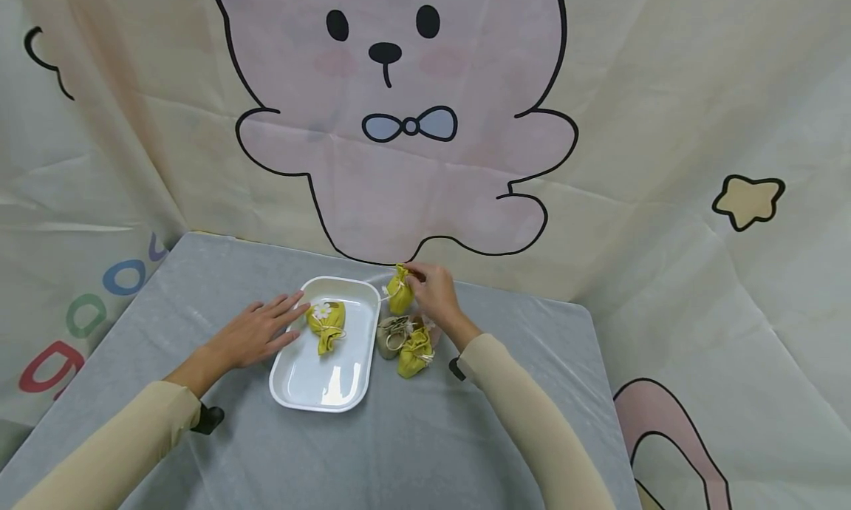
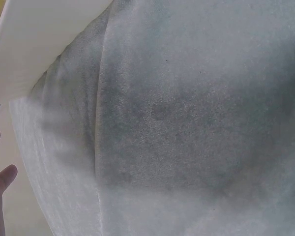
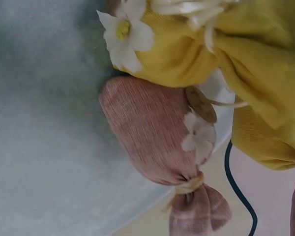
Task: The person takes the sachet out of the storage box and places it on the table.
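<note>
My right hand (image 1: 433, 292) pinches a small yellow drawstring pouch (image 1: 399, 296) near its gathered top, just beyond the tray's right rim. Straight fingers of my left hand (image 1: 259, 332) lie at the left rim of a white tray (image 1: 319, 392), the fingertips reaching over it. Inside the tray rests another yellow pouch (image 1: 327, 319) with a white flower. Below my right hand sit a third yellow pouch (image 1: 415, 355) and a beige pouch (image 1: 390, 338). The right wrist view shows a pink pouch (image 3: 147, 128) with a white flower and a wooden tag, close beside the yellow ones.
A grey cloth (image 1: 226, 451) covers the table, whose back edge meets a hanging backdrop (image 1: 638, 259) with a printed bear and star. Dark wrist cameras sit on both of my sleeves (image 1: 532, 406).
</note>
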Demonstrator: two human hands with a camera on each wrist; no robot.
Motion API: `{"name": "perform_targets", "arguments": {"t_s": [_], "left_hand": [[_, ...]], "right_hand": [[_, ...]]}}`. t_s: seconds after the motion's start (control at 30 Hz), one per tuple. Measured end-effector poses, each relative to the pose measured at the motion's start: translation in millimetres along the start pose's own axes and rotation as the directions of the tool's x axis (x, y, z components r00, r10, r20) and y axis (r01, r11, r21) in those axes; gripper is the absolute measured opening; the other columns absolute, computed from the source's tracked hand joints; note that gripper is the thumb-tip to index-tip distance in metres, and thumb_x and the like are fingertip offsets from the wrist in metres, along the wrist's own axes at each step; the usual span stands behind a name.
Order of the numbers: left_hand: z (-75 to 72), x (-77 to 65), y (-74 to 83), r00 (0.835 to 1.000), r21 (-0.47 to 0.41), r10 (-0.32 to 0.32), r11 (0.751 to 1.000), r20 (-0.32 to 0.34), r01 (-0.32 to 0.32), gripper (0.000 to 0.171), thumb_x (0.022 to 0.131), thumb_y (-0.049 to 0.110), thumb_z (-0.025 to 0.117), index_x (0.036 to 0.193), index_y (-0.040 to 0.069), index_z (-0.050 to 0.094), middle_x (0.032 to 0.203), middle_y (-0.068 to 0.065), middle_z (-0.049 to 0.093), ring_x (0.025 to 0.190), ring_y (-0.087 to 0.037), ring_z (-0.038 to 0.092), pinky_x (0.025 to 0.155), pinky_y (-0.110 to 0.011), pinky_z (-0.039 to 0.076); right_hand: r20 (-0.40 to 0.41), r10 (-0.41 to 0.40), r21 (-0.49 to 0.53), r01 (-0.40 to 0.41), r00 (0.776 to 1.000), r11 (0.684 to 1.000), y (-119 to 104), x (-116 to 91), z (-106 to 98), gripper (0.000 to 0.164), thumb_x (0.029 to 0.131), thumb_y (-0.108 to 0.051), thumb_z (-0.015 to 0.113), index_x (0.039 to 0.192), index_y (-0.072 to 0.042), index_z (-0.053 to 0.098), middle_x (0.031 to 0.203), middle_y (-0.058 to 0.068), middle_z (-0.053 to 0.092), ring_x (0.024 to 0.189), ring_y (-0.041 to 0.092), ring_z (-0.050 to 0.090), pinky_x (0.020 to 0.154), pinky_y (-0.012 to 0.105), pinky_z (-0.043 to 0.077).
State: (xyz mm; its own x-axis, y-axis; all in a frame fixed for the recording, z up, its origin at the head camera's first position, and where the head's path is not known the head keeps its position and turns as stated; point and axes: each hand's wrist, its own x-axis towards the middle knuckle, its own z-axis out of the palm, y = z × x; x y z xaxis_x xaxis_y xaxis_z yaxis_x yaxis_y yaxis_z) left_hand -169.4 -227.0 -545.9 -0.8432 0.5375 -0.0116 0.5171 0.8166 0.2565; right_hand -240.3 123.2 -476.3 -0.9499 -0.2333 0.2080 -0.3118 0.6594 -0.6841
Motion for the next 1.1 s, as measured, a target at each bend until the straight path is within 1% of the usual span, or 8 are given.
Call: {"name": "perform_targets", "arguments": {"t_s": [0.17, 0.37, 0.57, 0.63, 0.73, 0.87, 1.1], "left_hand": [[0.1, -0.5, 0.4, 1.0, -0.002, 0.0, 1.0, -0.001, 0.0, 0.061, 0.102, 0.039, 0.054, 0.155, 0.013, 0.038, 0.162, -0.014, 0.028, 0.144, -0.041, 0.032, 0.106, -0.066, 0.032], [-0.7, -0.8, 1.2, 1.0, -0.002, 0.005, 1.0, -0.008, -0.005, 0.061, 0.102, 0.039, 0.055, 0.154, 0.013, 0.038, 0.162, -0.014, 0.028, 0.144, -0.04, 0.033, 0.106, -0.065, 0.033], [-0.2, -0.8, 0.9, 1.0, 0.0, -0.003, 1.0, -0.002, 0.003, 0.061, 0.102, 0.039, 0.054, 0.154, 0.013, 0.038, 0.162, -0.014, 0.028, 0.143, -0.041, 0.033, 0.106, -0.065, 0.032], [0.0, -0.6, 0.9, 1.0, 0.003, -0.004, 1.0, 0.0, 0.004, 0.061, 0.102, 0.039, 0.054, 0.155, 0.013, 0.038, 0.162, -0.014, 0.028, 0.144, -0.04, 0.033, 0.106, -0.065, 0.032], [0.4, -0.1, 0.8, 1.0, 0.007, -0.002, 1.0, 0.0, 0.002, 0.061, 0.102, 0.039, 0.054, 0.155, 0.013, 0.038, 0.162, -0.014, 0.028, 0.143, -0.04, 0.033, 0.106, -0.065, 0.033], [0.8, 0.1, 0.1, 1.0, 0.011, 0.002, 1.0, -0.008, -0.002, 0.061, 0.102, 0.039, 0.055, 0.154, 0.013, 0.039, 0.161, -0.014, 0.029, 0.143, -0.04, 0.034, 0.106, -0.065, 0.034], [2.3, -0.3, -1.8, 1.0, 0.007, 0.004, 1.0, -0.011, -0.004, 0.061, 0.102, 0.038, 0.055, 0.154, 0.012, 0.039, 0.161, -0.014, 0.029, 0.143, -0.041, 0.034, 0.105, -0.065, 0.034]], "right_hand": [[0.003, -0.005, -0.022, 0.005, 1.0, 1.0, 4, -4, 6, 0.024, 0.095, -0.003, 0.066, 0.118, -0.003, 0.072, 0.109, 0.01, 0.073, 0.092, 0.018, 0.068, 0.078, 0.03, 0.056], [-0.001, 0.02, -0.047, -0.02, 1.0, 0.999, 7, -7, 11, 0.024, 0.096, -0.005, 0.065, 0.12, -0.005, 0.072, 0.114, 0.009, 0.073, 0.095, 0.016, 0.068, 0.077, 0.029, 0.055], [-0.013, 0.016, -0.047, -0.017, 1.0, 0.999, 11, -9, 13, 0.022, 0.095, -0.004, 0.066, 0.116, -0.004, 0.074, 0.11, 0.01, 0.073, 0.095, 0.019, 0.069, 0.08, 0.033, 0.056], [-0.005, 0.016, -0.065, -0.016, 1.0, 0.998, 14, -9, 14, 0.021, 0.094, -0.003, 0.067, 0.114, -0.004, 0.074, 0.11, 0.01, 0.074, 0.095, 0.02, 0.069, 0.081, 0.034, 0.056], [0.004, 0.041, -0.084, -0.041, 0.999, 0.996, 20, -11, 15, 0.021, 0.094, -0.002, 0.067, 0.113, -0.003, 0.074, 0.107, 0.01, 0.074, 0.094, 0.02, 0.068, 0.081, 0.034, 0.055], [0.017, 0.079, -0.071, -0.078, 0.997, 0.994, 23, -11, 16, 0.021, 0.093, -0.003, 0.068, 0.114, -0.004, 0.073, 0.105, 0.009, 0.073, 0.093, 0.02, 0.068, 0.081, 0.034, 0.055], [0.053, 0.067, -0.06, -0.064, 0.996, 0.996, 18, -11, 15, 0.024, 0.092, -0.008, 0.071, 0.116, -0.004, 0.071, 0.11, 0.009, 0.072, 0.099, 0.021, 0.068, 0.085, 0.035, 0.055]]}}
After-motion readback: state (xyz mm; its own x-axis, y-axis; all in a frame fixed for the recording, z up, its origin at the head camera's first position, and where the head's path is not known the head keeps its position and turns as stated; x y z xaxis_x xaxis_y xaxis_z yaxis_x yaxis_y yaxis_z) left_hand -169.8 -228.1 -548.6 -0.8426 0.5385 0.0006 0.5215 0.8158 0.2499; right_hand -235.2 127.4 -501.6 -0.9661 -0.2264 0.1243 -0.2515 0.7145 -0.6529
